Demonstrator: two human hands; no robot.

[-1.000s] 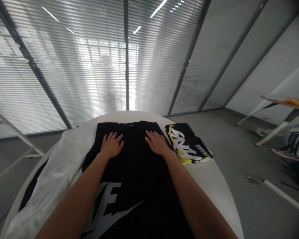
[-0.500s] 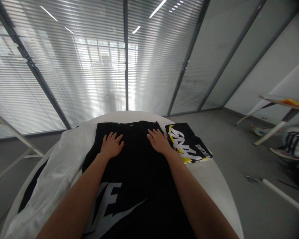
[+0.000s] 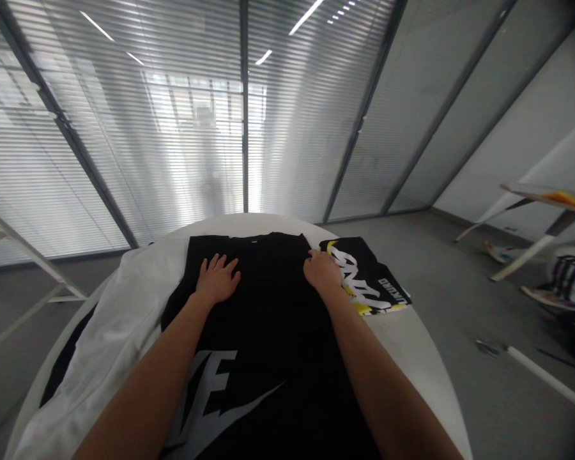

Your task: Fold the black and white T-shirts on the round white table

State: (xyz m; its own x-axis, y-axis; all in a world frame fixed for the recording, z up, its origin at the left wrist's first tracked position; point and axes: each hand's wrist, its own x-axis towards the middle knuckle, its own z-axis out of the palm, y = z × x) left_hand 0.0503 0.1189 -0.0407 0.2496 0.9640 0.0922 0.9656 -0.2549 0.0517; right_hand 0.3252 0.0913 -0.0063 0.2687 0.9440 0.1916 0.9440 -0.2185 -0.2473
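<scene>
A black T-shirt (image 3: 273, 326) with a large grey print lies spread on the round white table (image 3: 421, 370), its neckline at the far side. My left hand (image 3: 218, 279) rests flat on its upper left part, fingers spread. At the shirt's upper right edge, my right hand (image 3: 322, 269) is closed, its fingers curled on the black cloth; the fingertips are mostly hidden. Just right of that hand is a folded black garment (image 3: 368, 275) with white and yellow lettering. White cloth (image 3: 119, 306) lies along the left of the T-shirt, partly behind my left forearm.
Dark cloth (image 3: 67, 354) shows under the white cloth at the table's left edge. Glass panels with blinds (image 3: 196, 160) stand beyond the table. At right are another table (image 3: 546, 195), a striped bag (image 3: 572, 278) and a white pole (image 3: 551, 380) on the floor.
My right hand has slid right to the T-shirt's edge and its spread fingers have curled closed. My left hand stays flat in the same place on the shirt.
</scene>
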